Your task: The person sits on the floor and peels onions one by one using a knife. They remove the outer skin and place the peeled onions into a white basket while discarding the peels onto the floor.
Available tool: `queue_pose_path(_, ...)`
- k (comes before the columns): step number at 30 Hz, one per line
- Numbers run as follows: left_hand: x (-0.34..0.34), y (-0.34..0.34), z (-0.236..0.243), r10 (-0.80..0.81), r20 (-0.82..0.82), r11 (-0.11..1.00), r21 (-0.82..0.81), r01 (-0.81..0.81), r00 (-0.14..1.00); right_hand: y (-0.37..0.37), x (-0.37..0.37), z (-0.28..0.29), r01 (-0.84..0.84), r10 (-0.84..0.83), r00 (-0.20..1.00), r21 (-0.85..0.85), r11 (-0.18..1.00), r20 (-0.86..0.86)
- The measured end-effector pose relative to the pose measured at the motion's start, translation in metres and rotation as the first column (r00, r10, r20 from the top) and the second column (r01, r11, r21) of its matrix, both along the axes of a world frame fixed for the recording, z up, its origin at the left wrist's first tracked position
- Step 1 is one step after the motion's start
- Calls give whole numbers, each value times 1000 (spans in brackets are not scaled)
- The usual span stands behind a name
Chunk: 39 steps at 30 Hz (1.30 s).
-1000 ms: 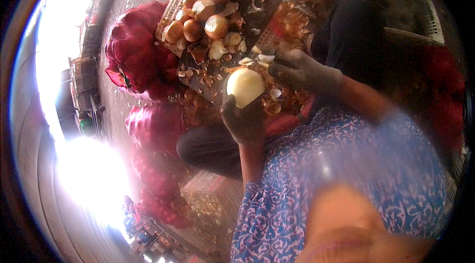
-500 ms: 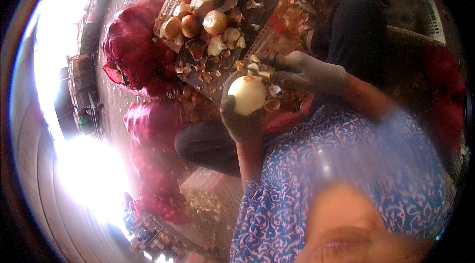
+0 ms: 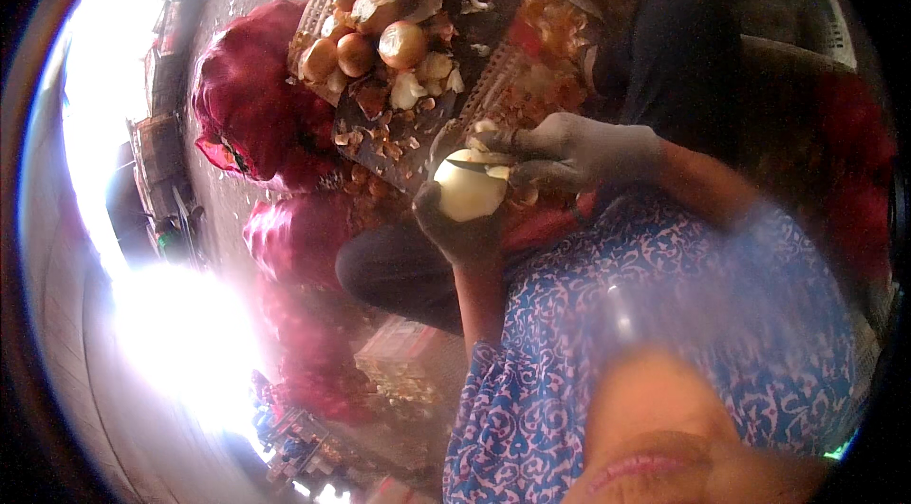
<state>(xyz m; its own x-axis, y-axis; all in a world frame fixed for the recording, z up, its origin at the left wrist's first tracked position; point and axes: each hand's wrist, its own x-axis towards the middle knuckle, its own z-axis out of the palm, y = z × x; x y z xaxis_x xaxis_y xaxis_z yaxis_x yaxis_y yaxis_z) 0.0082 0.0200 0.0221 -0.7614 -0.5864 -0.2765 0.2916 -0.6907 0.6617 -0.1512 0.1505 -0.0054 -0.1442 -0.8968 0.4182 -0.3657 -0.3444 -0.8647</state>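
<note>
Head view: an onion (image 3: 470, 197) is clamped by left fingers (image 3: 428, 196), a knife (image 3: 473, 167) by right fingers (image 3: 539, 140). Left fingers could be nicked through slipping.

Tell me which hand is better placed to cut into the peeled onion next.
Probably the right hand: it holds what looks like a knife, its dark blade lying across the peeled onion. The left hand is occupied gripping that onion from the near side.

White glare (image 3: 180, 343) floods the left; the right is dim and hazy.
</note>
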Motion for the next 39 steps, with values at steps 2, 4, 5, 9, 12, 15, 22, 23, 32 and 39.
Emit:
queue_pose_path(2, -2, -1, 2, -22, 20, 1000, -9, 22, 1000, 3, -4, 0, 124, -110, 991, 213, 969, -73)
queue_pose_path(4, -4, -2, 2, -39, 13, 999, 33, 38, 999, 7, -9, 2, 166, -154, 986, 273, 948, -65)
queue_pose_path(5, -4, -1, 1, -49, -35, 991, 125, 53, 998, 9, -12, 4, 156, -157, 988, 240, 958, -15)
queue_pose_path(9, -7, 0, -11, 4, 88, 968, -252, 18, 996, 12, -7, 11, -12, 4, 995, 75, 997, 104)
queue_pose_path(12, -5, 0, -15, 26, 167, 889, -455, 54, 986, 14, -8, 13, 144, -138, 989, 197, 970, -47)
queue_pose_path(15, -1, -1, -16, 11, 168, 868, -491, 75, 986, 16, -11, 14, 235, -244, 970, 294, 926, -7)
queue_pose_path(22, -4, 6, -10, 30, 196, 776, -623, 101, 980, 22, -11, 16, 158, -173, 984, 279, 947, 29)
queue_pose_path(23, -7, 8, -8, 36, 234, 605, -779, 165, 972, 22, -14, 15, 221, -237, 972, 340, 914, 4)
queue_pose_path(32, -159, -40, 8, 183, 531, -162, -814, 558, 827, 22, -18, 13, 595, -634, 676, 229, 770, 376)
queue_pose_path(39, -195, -38, -7, -200, 412, 377, -805, 458, 889, 35, -24, 29, 456, -665, 459, 486, 745, 589)
